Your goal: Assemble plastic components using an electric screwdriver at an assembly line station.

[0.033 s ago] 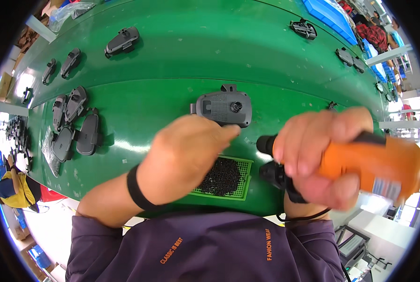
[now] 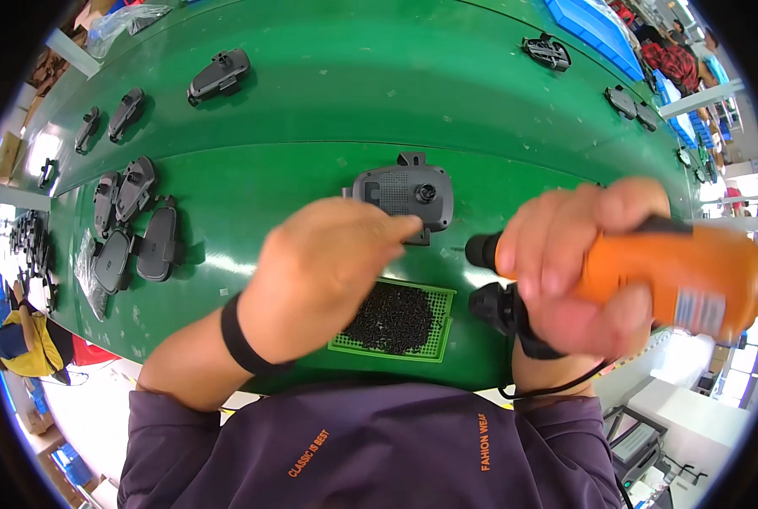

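A dark grey phone holder [image 2: 385,188] lies back up on the green table in front of me, with a round black stub and a vented panel. My left hand [image 2: 319,267] is closed, its fingertips at the holder's near edge. Whatever those fingers pinch is hidden. In my right hand [image 2: 578,263] is an orange electric screwdriver [image 2: 671,280], its black nose pointing left toward the holder, apart from it. Below that nose, a black knob-like part [image 2: 492,309] shows beside the hand. Nearest me on the table, a green mesh tray [image 2: 438,327] contains many small black screws.
More phone holders [image 2: 158,242] lie in a group at the left. Several others [image 2: 219,76] are spread along the far side. A clear plastic bag [image 2: 90,276] rests by the left group. Blue trays [image 2: 595,34] stand at the far right. Another person [image 2: 27,335] is at the left edge.
My left fingertips have shifted slightly left and away from me, uncovering the clip at the holder's near edge. The screwdriver has barely moved.
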`<state>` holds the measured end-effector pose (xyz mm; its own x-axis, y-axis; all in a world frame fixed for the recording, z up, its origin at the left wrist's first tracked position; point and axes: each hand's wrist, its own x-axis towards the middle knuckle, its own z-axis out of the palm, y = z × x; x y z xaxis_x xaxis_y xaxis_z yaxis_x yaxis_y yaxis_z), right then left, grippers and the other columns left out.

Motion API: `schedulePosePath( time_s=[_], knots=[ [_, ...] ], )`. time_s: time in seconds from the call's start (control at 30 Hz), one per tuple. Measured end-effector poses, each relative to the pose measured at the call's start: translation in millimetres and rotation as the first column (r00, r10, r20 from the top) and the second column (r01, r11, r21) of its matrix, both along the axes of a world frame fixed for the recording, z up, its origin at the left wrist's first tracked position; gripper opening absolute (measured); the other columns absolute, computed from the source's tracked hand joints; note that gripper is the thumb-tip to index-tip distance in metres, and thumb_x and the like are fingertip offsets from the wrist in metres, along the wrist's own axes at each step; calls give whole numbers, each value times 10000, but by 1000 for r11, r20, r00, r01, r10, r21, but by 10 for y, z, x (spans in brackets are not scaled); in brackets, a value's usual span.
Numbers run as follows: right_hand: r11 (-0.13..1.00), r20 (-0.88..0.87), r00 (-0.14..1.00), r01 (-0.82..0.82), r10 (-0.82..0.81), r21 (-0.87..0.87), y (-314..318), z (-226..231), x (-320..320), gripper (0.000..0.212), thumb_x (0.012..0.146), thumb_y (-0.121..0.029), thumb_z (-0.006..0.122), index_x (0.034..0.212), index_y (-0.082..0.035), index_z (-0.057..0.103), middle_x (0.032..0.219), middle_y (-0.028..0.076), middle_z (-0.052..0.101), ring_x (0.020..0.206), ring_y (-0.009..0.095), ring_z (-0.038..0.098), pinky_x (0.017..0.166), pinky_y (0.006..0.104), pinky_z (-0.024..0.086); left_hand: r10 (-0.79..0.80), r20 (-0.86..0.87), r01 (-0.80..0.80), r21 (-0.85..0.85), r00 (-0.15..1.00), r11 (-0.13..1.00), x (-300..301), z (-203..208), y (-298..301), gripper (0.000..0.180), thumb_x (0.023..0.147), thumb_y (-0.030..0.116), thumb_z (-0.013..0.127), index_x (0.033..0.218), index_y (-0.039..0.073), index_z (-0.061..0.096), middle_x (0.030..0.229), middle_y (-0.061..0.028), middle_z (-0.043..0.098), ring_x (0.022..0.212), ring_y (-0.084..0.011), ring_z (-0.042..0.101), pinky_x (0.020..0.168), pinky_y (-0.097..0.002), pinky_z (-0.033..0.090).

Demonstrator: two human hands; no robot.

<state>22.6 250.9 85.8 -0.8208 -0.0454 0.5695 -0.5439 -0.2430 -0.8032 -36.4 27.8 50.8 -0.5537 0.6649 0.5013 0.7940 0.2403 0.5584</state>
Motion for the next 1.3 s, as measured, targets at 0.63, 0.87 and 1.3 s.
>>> schedulePosePath(
  time_s=[0.63, 0.87, 1.3],
  knots=[
    [974, 98, 969, 222, -225, 37, -62, -191, -238, 457, 921, -414, 600, 1130, -38, 447, 662, 41, 509, 528, 156, 504, 565, 329, 492, -12, 34, 13, -12, 999, 1000, -236, -349, 115, 197, 715, -66, 735, 895, 3, 694, 1087, -123, 696, 1128, -331, 645, 912, -402, 556],
    [976, 118, 968, 217, -220, 37, -98, -210, -249, 447, 908, -429, 624, 1087, -55, 457, 656, 34, 508, 518, 152, 499, 553, 325, 490, 19, 56, -19, 1, 998, 1000, -212, -417, 121, 215, 701, -79, 739, 898, 2, 708, 1097, -117, 700, 1141, -324, 645, 912, -407, 562],
    [959, 184, 961, 236, -206, -157, -151, -218, -248, 465, 799, -345, 791, 996, -47, 493, 598, 41, 528, 512, 160, 543, 525, 330, 502, 24, 35, -26, 55, 999, 998, -231, -468, 132, 191, 702, -53, 741, 882, -1, 700, 1082, -115, 711, 1122, -320, 659, 936, -410, 559]
  ],
)
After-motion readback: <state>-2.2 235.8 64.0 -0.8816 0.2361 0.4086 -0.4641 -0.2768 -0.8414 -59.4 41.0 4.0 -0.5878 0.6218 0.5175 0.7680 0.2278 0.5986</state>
